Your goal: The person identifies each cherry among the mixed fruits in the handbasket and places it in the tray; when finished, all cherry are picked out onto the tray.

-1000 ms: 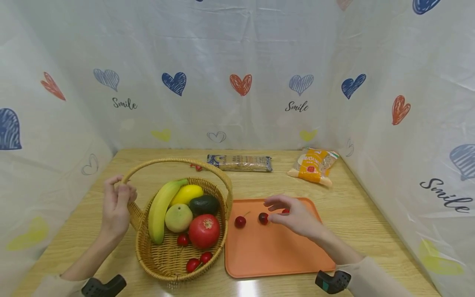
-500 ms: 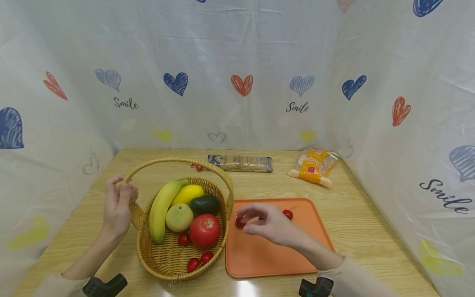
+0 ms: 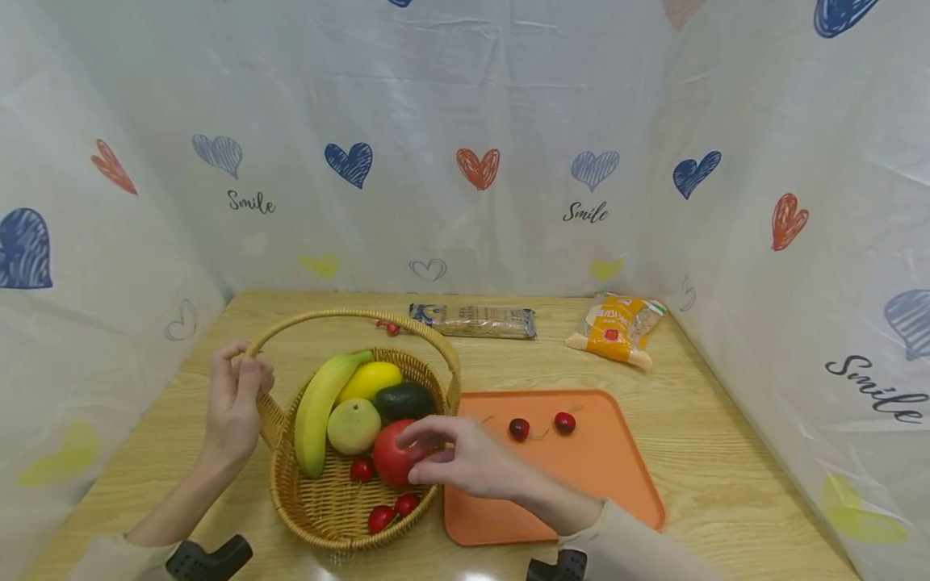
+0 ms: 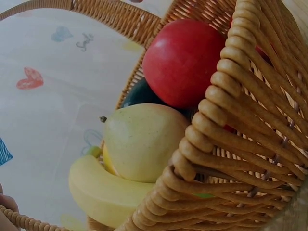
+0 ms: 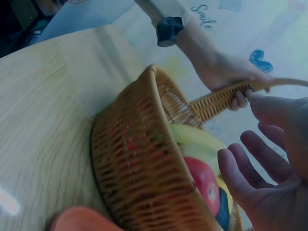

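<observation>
With my left hand [image 3: 234, 407] I grip the left side of the arched handle on a wicker basket [image 3: 327, 504]. My right hand [image 3: 465, 458] hovers over the basket's right rim, just in front of the pomegranate [image 3: 391, 458]; its fingers are loosely bent and apart, and no object shows between them in the right wrist view. Inside the basket lie a banana [image 3: 312, 424], a lemon [image 3: 370, 381], a green round fruit [image 3: 353, 426], an avocado [image 3: 404, 401] and several cherries [image 3: 381, 518]. Two cherries [image 3: 564, 423] show on the orange tray [image 3: 603, 468]; a stem pokes out behind my right hand.
At the back of the wooden table [image 3: 508, 363] lie a long noodle packet [image 3: 472, 320] and an orange-and-clear bag [image 3: 616, 329]. Small red cherries [image 3: 392, 328] sit behind the handle. A white heart-print curtain [image 3: 479, 226] encloses the table.
My right hand has moved left across the tray to the basket's rim, uncovering the two right-hand cherries and covering the left one. My left hand keeps its grip on the handle.
</observation>
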Motion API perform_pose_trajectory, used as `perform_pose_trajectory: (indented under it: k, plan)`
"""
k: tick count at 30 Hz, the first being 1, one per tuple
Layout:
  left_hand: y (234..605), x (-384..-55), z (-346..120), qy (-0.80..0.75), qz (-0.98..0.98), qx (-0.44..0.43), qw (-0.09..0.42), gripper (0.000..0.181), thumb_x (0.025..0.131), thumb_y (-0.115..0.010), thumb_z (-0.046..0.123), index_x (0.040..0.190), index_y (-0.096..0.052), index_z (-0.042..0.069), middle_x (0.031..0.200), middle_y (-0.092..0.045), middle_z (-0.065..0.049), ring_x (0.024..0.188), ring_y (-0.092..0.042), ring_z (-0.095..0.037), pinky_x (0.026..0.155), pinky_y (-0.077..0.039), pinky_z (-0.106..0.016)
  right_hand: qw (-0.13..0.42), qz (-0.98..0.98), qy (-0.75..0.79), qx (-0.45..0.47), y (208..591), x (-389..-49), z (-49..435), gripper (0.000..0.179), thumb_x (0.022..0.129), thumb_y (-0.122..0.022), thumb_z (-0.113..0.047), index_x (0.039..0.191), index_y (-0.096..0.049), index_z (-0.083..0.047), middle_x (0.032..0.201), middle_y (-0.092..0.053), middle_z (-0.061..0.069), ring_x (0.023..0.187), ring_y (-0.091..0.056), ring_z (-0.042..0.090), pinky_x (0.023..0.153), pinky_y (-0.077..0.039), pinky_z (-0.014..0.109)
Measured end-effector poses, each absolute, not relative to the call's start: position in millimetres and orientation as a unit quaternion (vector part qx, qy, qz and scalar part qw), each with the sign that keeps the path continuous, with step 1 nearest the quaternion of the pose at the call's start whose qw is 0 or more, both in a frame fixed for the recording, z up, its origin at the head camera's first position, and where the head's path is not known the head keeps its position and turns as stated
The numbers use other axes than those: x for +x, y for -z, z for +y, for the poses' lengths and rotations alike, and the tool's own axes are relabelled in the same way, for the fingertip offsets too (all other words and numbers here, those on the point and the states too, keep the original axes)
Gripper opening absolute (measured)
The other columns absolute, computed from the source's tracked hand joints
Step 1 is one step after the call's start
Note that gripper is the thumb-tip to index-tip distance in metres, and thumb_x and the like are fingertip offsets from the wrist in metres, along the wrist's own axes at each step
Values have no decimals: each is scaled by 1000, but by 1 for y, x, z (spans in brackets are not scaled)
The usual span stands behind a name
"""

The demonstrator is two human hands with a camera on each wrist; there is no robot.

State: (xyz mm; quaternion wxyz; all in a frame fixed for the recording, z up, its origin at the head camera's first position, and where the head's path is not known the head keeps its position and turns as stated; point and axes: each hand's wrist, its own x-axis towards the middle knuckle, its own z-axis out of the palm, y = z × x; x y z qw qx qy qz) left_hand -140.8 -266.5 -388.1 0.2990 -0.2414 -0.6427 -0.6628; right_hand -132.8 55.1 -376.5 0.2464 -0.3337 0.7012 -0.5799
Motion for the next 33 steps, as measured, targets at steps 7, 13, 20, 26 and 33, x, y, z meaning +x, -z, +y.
perform_pose_trajectory:
  k: [7, 13, 20, 26, 33]
  plan:
    - [389, -141, -267, 665, -642, -242, 295, 16, 121, -32, 6, 126, -45, 14, 78, -34, -1, 69, -27, -15, 70, -18, -31, 270, 699, 565, -345, 378, -129, 22, 35, 103, -74, 2, 136, -68, 9, 132, -69, 34, 111, -70, 1, 96, -59, 17]
    - [389, -142, -266, 666, -638, -249, 296, 20, 119, -32, 2, 127, -45, 14, 79, -34, -2, 70, -27, -16, 71, -18, -31, 278, 703, 551, -354, 379, -128, 5, 36, 102, -76, 2, 137, -69, 9, 132, -70, 32, 107, -68, -2, 94, -59, 15]
    - [390, -143, -267, 664, -637, -252, 300, 19, 119, -32, 2, 127, -46, 14, 78, -34, -2, 70, -27, -16, 71, -18, -31, 274, 709, 543, -356, 380, -131, 5, 36, 102, -77, 2, 136, -69, 9, 132, -70, 32, 107, -69, 0, 93, -59, 15]
    - [390, -143, -267, 662, -636, -254, 303, 21, 119, -32, 1, 127, -46, 14, 77, -32, -2, 69, -26, -16, 71, -17, -31, 290, 726, 517, -348, 388, -134, -1, 36, 100, -79, 1, 135, -70, 8, 129, -70, 30, 102, -69, -2, 89, -58, 12]
    - [388, -143, -267, 661, -638, -254, 303, 20, 120, -33, 3, 128, -47, 14, 76, -31, -3, 69, -26, -16, 71, -18, -31, 250, 785, 427, -373, 386, -133, -15, 35, 97, -83, 1, 132, -76, 2, 125, -79, 20, 108, -74, 7, 88, -55, 9]
